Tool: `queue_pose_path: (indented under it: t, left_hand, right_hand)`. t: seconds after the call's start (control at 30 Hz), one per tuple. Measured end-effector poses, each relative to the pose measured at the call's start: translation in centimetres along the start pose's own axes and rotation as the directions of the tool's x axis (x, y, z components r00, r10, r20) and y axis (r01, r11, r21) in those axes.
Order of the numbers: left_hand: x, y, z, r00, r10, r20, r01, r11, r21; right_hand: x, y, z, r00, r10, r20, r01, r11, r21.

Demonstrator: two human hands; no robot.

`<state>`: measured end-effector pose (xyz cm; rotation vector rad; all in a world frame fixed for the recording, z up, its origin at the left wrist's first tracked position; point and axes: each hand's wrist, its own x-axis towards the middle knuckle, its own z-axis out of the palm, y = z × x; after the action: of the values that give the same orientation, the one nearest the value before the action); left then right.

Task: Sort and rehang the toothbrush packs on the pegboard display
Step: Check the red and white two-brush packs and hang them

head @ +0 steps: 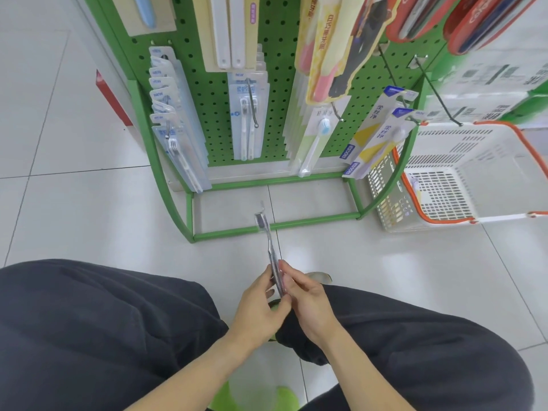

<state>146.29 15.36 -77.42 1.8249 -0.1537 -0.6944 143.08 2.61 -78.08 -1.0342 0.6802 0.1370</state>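
I hold a clear toothbrush pack [267, 232] edge-on in front of my knees, its top end pointing at the green pegboard display [275, 48]. My left hand [261, 304] and my right hand [308, 301] both pinch its lower end. On the board's bottom row hang clear packs at the left [175, 137], clear packs in the middle [247, 114], a white-brush pack [315, 137] and yellow-and-white packs at the right [376, 134]. Two bare hooks [439, 99] stick out at the far right.
A white plastic basket [456, 179] with orange handles stands on the tiled floor right of the display's green base frame [267, 226]. Larger packs hang on the upper rows. My dark-trousered knees fill the lower view, with a green stool [255, 396] under me.
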Motion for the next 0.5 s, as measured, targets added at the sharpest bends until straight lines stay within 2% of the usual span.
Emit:
queue_pose_path:
  t: [0.07,0.17,0.3,0.37,0.5]
  left_hand:
    - [0.2,0.1,-0.2,0.999,-0.041,-0.005,0.04,0.996,-0.076]
    - [0.8,0.1,-0.7,0.995,-0.093,-0.019,0.091,0.99,-0.107]
    - [1.6,-0.5,-1.4,0.989,-0.146,0.007,0.146,0.989,-0.023]
    - [1.6,-0.7,-1.6,0.989,-0.148,0.019,0.148,0.989,0.022]
    - [1.8,-0.9,-1.9,0.988,-0.141,0.068,0.139,0.99,0.037]
  right_hand:
    - [0.2,0.4,-0.1,0.999,-0.025,-0.021,0.024,0.999,-0.036]
    - [0.1,0.7,-0.5,0.991,-0.086,-0.101,0.065,0.978,-0.196]
    - [0.2,0.8,-1.1,0.978,-0.083,-0.19,0.019,0.949,-0.313]
    - [0.3,1.0,-1.3,0.974,-0.075,-0.215,0.005,0.95,-0.311]
    - [0.3,0.9,-1.6,0.961,-0.14,-0.238,0.044,0.928,-0.369]
